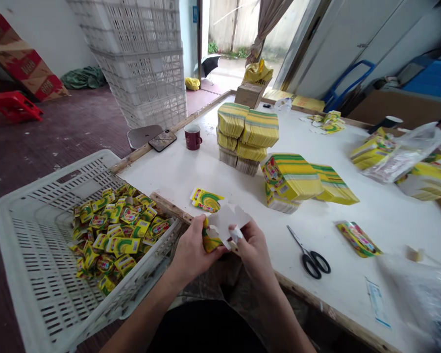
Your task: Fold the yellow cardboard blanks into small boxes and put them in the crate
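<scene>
My left hand (193, 250) and my right hand (253, 250) meet at the near edge of the white table (176, 171), both closed on one small yellow and green carton blank (224, 228) whose white inner side faces up, partly folded. Another flat blank (207, 200) lies on the table just beyond my hands. Stacks of flat yellow and green blanks (247, 137) (301, 179) stand further back in the middle of the table.
A white slatted crate (40, 274) to my left holds several folded yellow boxes (117, 230). Black scissors (310, 255) lie right of my hands. A maroon mug (193, 136), a phone (162, 140), plastic bags (407, 152) and stacked crates (143, 59) are around.
</scene>
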`<state>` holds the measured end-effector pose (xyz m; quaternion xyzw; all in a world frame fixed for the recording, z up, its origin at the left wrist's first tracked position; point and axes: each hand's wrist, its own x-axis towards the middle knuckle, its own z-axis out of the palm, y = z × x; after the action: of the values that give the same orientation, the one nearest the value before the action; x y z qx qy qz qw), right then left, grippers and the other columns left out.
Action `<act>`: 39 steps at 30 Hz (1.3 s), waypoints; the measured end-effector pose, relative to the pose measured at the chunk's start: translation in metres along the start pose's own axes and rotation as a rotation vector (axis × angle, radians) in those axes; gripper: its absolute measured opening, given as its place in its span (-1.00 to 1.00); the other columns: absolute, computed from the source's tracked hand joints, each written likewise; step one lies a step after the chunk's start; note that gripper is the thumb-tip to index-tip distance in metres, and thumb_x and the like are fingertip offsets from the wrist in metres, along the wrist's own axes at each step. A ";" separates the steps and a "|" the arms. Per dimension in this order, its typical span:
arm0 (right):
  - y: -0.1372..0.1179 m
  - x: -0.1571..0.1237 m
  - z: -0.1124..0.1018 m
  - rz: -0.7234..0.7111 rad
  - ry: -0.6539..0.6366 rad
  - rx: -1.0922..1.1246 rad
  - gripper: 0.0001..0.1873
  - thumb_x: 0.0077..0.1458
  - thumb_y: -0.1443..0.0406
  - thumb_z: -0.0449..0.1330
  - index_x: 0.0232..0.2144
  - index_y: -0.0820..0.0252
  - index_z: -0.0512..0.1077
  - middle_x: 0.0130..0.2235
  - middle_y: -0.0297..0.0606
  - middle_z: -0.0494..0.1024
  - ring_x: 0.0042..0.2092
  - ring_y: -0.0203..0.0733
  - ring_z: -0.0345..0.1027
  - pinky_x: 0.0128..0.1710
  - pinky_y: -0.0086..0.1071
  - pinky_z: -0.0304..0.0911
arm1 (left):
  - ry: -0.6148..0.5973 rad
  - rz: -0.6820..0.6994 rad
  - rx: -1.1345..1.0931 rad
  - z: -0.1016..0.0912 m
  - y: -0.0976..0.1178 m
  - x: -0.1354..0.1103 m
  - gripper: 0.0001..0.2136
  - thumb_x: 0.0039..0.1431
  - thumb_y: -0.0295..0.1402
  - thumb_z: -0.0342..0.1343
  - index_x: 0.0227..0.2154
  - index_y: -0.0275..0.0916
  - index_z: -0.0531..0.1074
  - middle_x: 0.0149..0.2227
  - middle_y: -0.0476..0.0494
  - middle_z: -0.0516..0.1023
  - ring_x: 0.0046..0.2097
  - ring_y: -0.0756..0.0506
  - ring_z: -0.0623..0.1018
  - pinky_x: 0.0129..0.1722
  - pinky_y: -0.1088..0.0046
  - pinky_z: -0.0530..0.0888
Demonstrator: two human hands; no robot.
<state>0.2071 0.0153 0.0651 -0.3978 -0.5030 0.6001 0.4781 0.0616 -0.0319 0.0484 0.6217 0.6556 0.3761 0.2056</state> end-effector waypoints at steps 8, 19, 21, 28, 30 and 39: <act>0.028 -0.007 0.016 0.436 -0.170 0.469 -0.61 -0.13 0.02 0.34 -0.39 0.21 0.49 -0.43 -0.24 0.53 -0.40 -0.13 0.40 -0.37 -0.32 0.34 | 0.059 0.010 -0.200 0.006 0.002 -0.005 -0.30 -0.12 -0.18 0.28 0.06 -0.18 0.06 -0.10 -0.25 0.42 -0.11 -0.23 0.48 -0.14 0.25 0.40; 0.019 -0.010 0.004 0.099 -0.137 0.335 -0.59 -0.02 0.07 0.32 -0.14 0.09 0.44 -0.11 -0.20 0.50 -0.09 -0.04 0.38 -0.04 -0.19 0.28 | 0.091 0.096 -0.166 0.004 0.005 0.004 -0.41 -0.11 -0.25 0.27 -0.02 -0.12 0.11 -0.14 -0.14 0.36 -0.16 -0.14 0.45 -0.18 0.35 0.39; 0.022 -0.010 0.006 0.105 -0.104 0.328 -0.63 0.00 0.09 0.31 -0.15 0.07 0.44 -0.12 -0.22 0.51 -0.11 -0.06 0.38 -0.05 -0.21 0.28 | 0.113 0.054 -0.211 0.004 0.006 0.002 -0.39 -0.15 -0.27 0.30 -0.03 -0.12 0.13 -0.13 -0.15 0.37 -0.14 -0.16 0.45 -0.16 0.34 0.39; 0.024 -0.011 0.000 0.103 -0.316 0.246 -0.50 -0.01 0.00 0.27 -0.06 0.08 0.41 -0.12 -0.18 0.50 -0.12 -0.01 0.37 -0.09 -0.17 0.29 | 0.067 -0.070 -0.382 0.002 0.011 -0.001 -0.33 -0.15 -0.31 0.29 0.01 -0.12 0.04 -0.15 -0.11 0.42 -0.18 -0.13 0.46 -0.19 0.37 0.39; 0.020 -0.010 0.000 0.103 -0.335 0.206 -0.50 -0.06 0.07 0.32 -0.06 0.06 0.40 -0.12 -0.21 0.50 -0.11 -0.02 0.37 -0.11 -0.19 0.30 | 0.068 -0.040 -0.334 0.002 0.010 -0.001 -0.33 -0.16 -0.32 0.29 0.00 -0.13 0.04 -0.14 -0.11 0.41 -0.16 -0.13 0.46 -0.19 0.37 0.39; 0.022 -0.013 0.015 0.046 -0.142 0.268 -0.66 0.00 0.11 0.28 -0.16 0.09 0.45 -0.15 -0.23 0.53 -0.10 -0.04 0.38 -0.06 -0.22 0.28 | 0.127 -0.033 -0.171 0.007 0.010 -0.001 -0.35 -0.09 -0.23 0.25 0.02 -0.17 0.03 -0.11 -0.22 0.42 -0.14 -0.18 0.48 -0.21 0.33 0.40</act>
<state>0.1916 -0.0011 0.0464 -0.2982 -0.4418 0.6992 0.4764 0.0737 -0.0320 0.0508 0.5660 0.6430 0.4657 0.2221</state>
